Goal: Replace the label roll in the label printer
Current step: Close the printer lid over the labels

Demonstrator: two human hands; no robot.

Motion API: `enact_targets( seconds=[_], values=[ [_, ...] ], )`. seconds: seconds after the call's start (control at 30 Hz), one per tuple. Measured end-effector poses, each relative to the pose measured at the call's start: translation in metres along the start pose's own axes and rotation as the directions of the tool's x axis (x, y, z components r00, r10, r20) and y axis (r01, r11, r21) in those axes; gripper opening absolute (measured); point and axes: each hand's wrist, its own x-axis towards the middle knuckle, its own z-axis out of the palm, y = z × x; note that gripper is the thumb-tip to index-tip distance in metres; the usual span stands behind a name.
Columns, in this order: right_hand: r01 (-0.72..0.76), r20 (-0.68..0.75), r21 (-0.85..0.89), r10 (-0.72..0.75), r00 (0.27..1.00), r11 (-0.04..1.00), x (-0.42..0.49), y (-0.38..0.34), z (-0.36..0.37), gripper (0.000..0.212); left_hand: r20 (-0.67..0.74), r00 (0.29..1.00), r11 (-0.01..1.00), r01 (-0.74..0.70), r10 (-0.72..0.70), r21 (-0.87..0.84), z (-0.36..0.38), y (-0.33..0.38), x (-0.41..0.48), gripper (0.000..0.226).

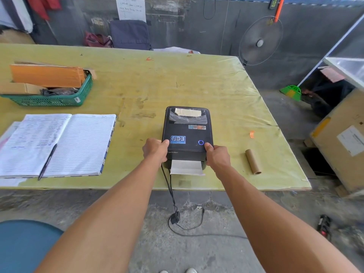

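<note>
A large table point(197, 75) covered in creased yellow-green sheeting carries all work items. At left lies an open ruled ledger point(59, 144) with a dark pen point(47, 161) resting diagonally on its right page; beyond it stands a green perforated plastic basket point(59, 99) holding brown envelopes and cardboard. Off the table's far right corner a round wire-caged fan point(260, 41) stands. The black, rounded-box label printer point(187, 134) sits near the front edge, right of centre, lid closed, its long axis running away from the viewer and its output slot facing the viewer; a strip of white label paper point(186, 168) projects from the slot, and a blue ring light glows on the lid. Black cables point(171, 194) drop from its front left corner to the concrete floor. The left hand point(155, 149) and right hand point(217, 155) each clasp a front corner of the printer, thumbs on the lid. A bare brown cardboard core point(253, 161), cylindrical, lies on the table to the printer's right, apart from it, its axis nearly parallel to the printer's.
</note>
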Motion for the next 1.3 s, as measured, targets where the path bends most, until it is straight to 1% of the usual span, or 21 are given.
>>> enact_targets(
  seconds=[0.5,1.3],
  values=[
    [0.004,0.005,-0.009,-0.003,1.000,1.000,-0.004,-0.003,0.000,0.042,0.042,0.999,1.000,0.004,-0.004,0.015,-0.003,0.002,-0.004,0.045],
    [0.007,0.012,-0.003,-0.006,1.000,1.000,-0.003,-0.001,0.001,0.044,0.050,0.999,1.000,0.003,-0.003,0.000,-0.005,0.005,-0.011,0.045]
  ],
)
